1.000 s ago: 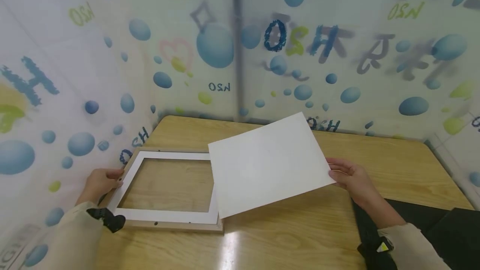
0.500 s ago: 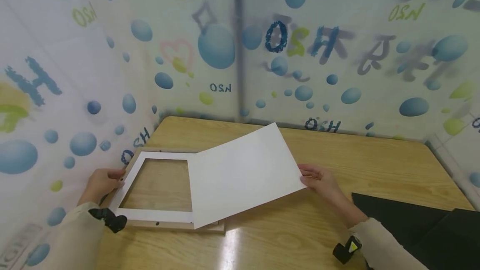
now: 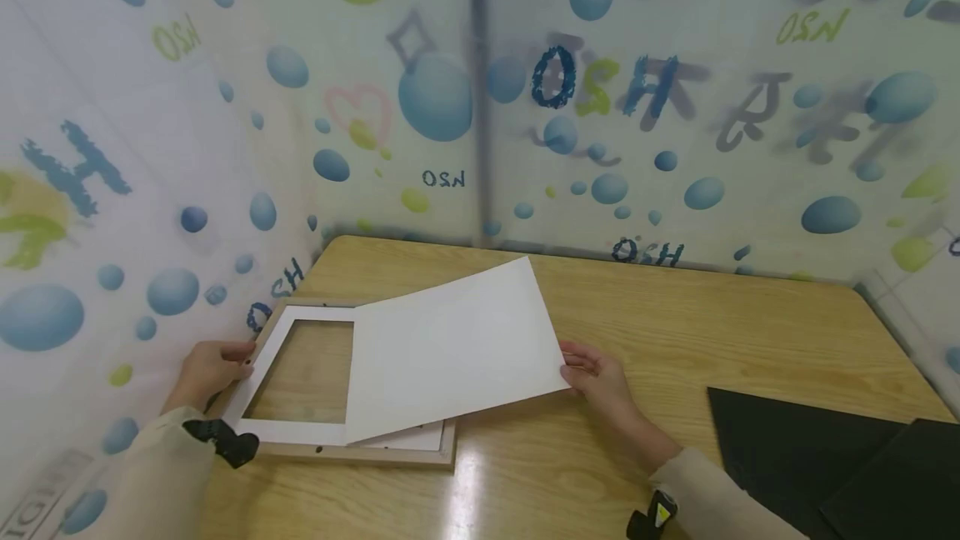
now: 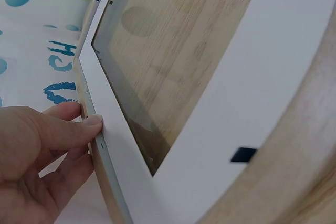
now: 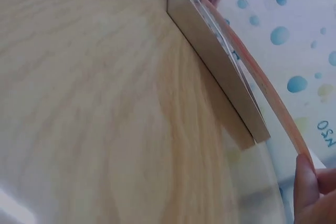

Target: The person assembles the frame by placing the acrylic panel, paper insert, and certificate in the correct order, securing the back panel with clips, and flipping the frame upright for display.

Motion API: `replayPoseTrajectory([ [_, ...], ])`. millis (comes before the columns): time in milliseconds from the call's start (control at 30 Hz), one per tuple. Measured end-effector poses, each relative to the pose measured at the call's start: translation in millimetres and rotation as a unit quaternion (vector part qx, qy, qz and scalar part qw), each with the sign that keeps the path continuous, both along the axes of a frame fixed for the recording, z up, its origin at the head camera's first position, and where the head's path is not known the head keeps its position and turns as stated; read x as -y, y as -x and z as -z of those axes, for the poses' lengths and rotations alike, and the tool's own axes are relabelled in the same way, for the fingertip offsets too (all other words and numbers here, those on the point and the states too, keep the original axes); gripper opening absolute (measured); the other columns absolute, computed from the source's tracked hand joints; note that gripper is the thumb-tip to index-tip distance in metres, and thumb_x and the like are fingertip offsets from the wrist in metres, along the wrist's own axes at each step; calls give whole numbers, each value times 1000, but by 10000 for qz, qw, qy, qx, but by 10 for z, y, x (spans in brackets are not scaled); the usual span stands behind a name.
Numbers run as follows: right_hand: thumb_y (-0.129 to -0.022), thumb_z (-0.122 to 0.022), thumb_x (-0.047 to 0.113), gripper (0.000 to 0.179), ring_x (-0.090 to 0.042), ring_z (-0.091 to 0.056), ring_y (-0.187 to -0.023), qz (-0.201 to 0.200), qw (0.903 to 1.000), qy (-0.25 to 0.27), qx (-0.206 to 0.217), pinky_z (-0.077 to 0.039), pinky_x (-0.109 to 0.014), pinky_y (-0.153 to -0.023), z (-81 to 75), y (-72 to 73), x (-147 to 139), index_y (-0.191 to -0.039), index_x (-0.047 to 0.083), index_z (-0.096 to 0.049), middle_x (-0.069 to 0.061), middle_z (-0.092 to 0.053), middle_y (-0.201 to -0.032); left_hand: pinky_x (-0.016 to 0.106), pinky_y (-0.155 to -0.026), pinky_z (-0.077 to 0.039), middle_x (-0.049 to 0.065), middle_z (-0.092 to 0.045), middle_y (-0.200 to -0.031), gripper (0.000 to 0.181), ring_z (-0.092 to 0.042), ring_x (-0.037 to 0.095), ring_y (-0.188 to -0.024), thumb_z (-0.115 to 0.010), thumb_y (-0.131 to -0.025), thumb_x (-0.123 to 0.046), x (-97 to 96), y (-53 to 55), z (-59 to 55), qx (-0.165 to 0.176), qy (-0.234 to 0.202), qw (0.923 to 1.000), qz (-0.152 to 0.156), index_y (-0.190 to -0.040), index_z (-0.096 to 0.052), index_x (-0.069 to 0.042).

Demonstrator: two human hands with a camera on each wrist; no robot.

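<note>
A wooden picture frame [image 3: 390, 457] with a white mat [image 3: 300, 432] inside lies on the table at the left in the head view. My left hand [image 3: 213, 369] grips its left edge, thumb on top in the left wrist view. My right hand [image 3: 603, 382] pinches the right edge of a white sheet [image 3: 457, 348]. That sheet slants over the right part of the frame, its left side low over the mat and its right side raised above the table. In the right wrist view the sheet [image 5: 273, 98] shows edge-on above the frame's side [image 5: 220, 61].
Two overlapping black sheets [image 3: 795, 448] lie at the table's right front. A patterned curtain [image 3: 360, 215] stands behind and to the left of the wooden table [image 3: 675, 332].
My right hand has carried the white sheet leftward and lower, so that it covers more of the frame. The left hand keeps its grip at the frame's left edge.
</note>
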State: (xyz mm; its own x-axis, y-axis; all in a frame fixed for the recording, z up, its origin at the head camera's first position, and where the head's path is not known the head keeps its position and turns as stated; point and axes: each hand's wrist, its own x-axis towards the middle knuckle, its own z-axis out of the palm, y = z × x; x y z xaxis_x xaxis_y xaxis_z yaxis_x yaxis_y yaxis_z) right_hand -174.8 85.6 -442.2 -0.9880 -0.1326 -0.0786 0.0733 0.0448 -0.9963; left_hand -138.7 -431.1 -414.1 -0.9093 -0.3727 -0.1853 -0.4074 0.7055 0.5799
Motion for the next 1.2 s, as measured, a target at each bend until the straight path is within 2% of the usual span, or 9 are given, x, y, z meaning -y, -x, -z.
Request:
replayPoseTrajectory([
  [200,-84,-55,-9,35,-13,-57,-79,209,9993,303,92,-50,-22,-58,58,-77,211,-119,-9,-53,-17,-61,-101,49,-80,-46,35,-49,-118,47,-48,47,-106,-65,-76,7,-12,8,-4,6,5,10000,-24,-118,-47,17],
  [700,-84,-54,-10,37,-13,-57,-82,273,9897,1333,444,-51,-23,-65,133,-227,651,-121,-11,-49,-15,-59,-99,52,-85,-43,35,-48,-119,48,-47,48,-106,-65,-76,7,26,19,44,-5,22,10000,-4,-119,-46,17],
  [1000,-85,-51,-11,38,-14,-57,-81,148,9855,1596,555,-53,-25,-69,116,-358,973,-123,-11,-47,-15,-57,-97,55,-85,-42,35,-49,-116,47,-46,50,-107,-65,-75,6,57,20,76,-148,138,9996,213,-117,-47,17],
  [1200,-84,-52,-11,38,-15,-57,-79,183,9827,1696,720,-53,-27,-69,108,-417,1169,-121,-9,-48,-13,-55,-94,58,-90,-37,35,-46,-121,49,-42,50,-111,-64,-77,7,58,37,122,24,100,9999,23,-121,-45,15],
])
